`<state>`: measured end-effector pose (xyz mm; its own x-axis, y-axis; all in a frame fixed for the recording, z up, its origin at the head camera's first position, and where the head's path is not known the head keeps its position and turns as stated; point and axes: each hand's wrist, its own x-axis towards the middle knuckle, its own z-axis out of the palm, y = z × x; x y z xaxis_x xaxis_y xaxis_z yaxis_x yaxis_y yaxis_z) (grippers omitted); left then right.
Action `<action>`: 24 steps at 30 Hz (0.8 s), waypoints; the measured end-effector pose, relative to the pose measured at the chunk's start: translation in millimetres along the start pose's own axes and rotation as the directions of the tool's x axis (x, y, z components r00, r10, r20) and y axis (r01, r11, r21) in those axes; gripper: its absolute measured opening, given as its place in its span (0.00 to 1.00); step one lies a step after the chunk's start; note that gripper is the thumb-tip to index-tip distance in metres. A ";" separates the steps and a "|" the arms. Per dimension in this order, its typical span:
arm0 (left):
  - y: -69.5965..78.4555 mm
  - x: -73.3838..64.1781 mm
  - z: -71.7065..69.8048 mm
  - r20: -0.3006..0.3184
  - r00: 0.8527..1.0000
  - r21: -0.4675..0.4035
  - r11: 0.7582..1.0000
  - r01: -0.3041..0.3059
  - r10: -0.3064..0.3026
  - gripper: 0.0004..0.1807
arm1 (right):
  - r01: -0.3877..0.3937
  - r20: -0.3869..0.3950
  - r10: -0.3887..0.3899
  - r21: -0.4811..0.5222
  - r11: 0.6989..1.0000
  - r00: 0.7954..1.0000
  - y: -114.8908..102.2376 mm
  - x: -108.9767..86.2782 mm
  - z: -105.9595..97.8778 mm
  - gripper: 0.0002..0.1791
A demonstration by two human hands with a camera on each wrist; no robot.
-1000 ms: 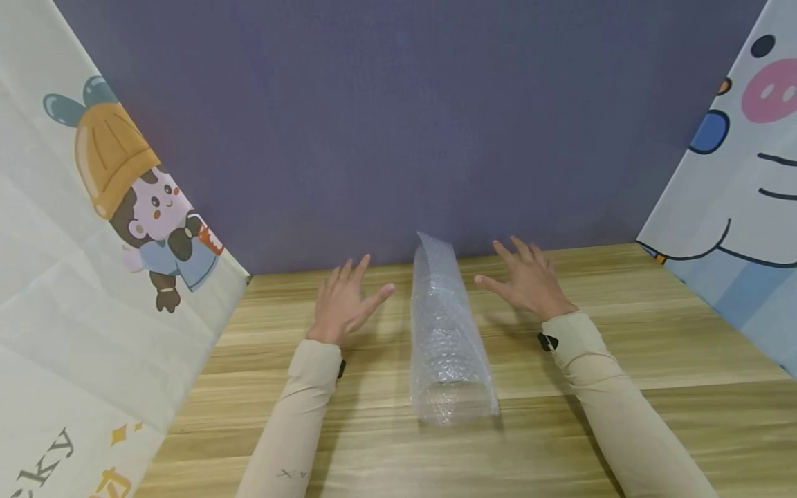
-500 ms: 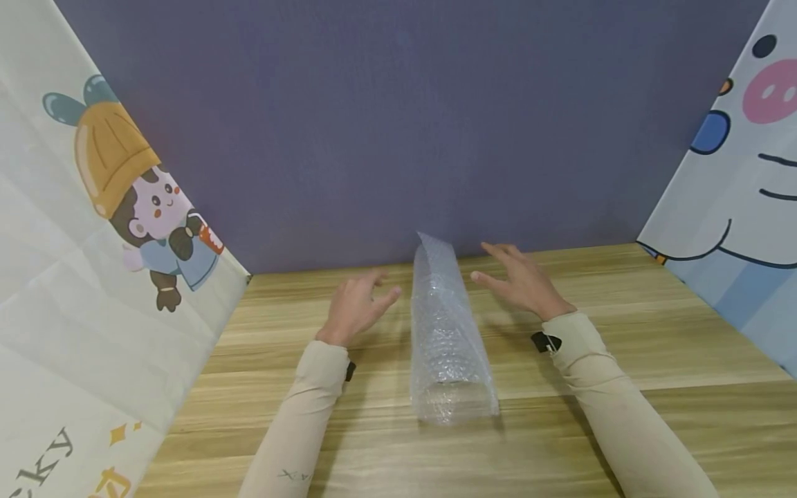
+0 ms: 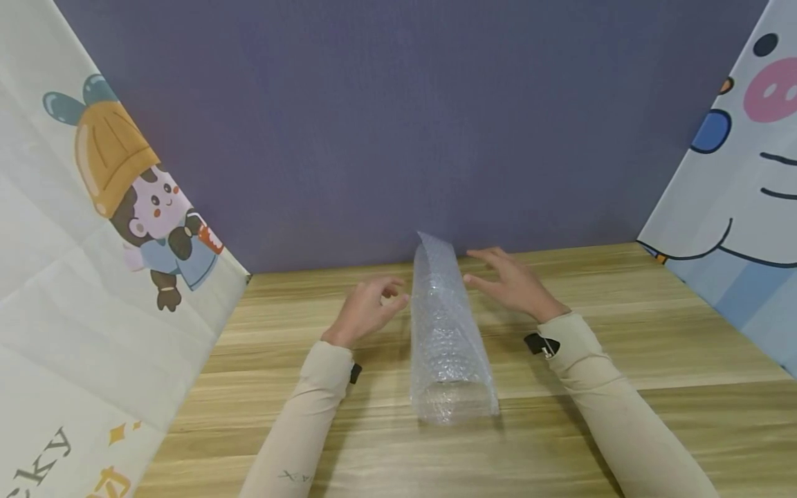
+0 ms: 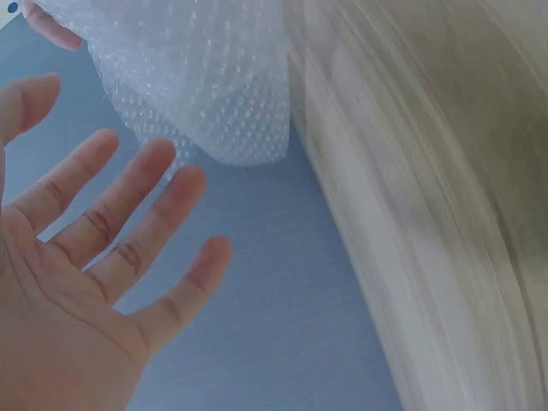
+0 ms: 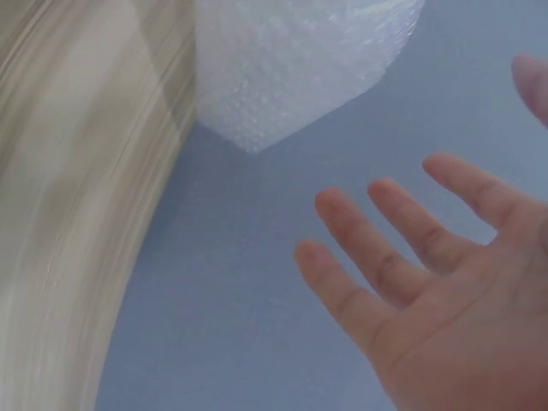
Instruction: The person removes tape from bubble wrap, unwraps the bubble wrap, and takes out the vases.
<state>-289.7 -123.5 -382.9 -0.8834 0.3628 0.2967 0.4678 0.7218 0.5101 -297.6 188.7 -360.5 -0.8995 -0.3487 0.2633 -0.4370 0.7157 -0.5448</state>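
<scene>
A roll of clear bubble wrap lies lengthwise on the wooden table, its near end an open tube and its far end rising to a pointed corner by the back wall. On its left, my left hand has its thumb tip right at the roll's side, fingers loosely bent. My right hand hovers at the other side, fingers pointing inward. Both wrist views show spread, relaxed fingers holding nothing, with the bubble wrap ahead of the left palm and the sheet's corner beyond the right fingertips.
The wood-grain table meets a dark blue-grey wall just behind the roll. Pale panels with cartoon prints stand at the left and right. A dark band with a small device sits at each wrist.
Both hands have moved inward toward the bubble wrap, the left one more. Their fingers went from spread and straight to slightly bent. The roll has stayed put.
</scene>
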 end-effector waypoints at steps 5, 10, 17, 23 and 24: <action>3.6 6.2 4.6 0.050 0.999 -0.059 0.998 0.006 -0.003 0.25 | 0.076 0.003 -0.076 0.012 0.997 0.997 0.6 7.5 0.0 0.32; 8.1 9.4 7.5 0.124 0.992 -0.088 0.995 0.045 -0.034 0.32 | 0.131 0.019 -0.132 0.055 0.990 0.991 2.2 13.8 2.3 0.28; 14.3 8.2 13.0 0.203 0.977 -0.084 0.993 0.085 -0.067 0.42 | 0.113 0.106 -0.130 0.147 0.983 0.986 -3.9 12.3 9.3 0.29; 18.9 8.2 17.7 0.248 0.966 -0.067 0.994 0.085 -0.066 0.46 | 0.135 0.101 -0.150 0.144 0.980 0.984 -9.9 11.2 13.5 0.27; 19.3 8.1 18.1 0.253 0.965 -0.067 0.994 0.088 -0.068 0.47 | 0.140 0.101 -0.155 0.143 0.980 0.983 -10.9 11.3 14.2 0.27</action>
<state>-288.3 -96.0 -385.3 -0.8917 0.4501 0.0476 0.3895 0.7095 0.5874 -303.0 168.3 -362.9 -0.8159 -0.5151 0.2626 -0.5538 0.5660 -0.6107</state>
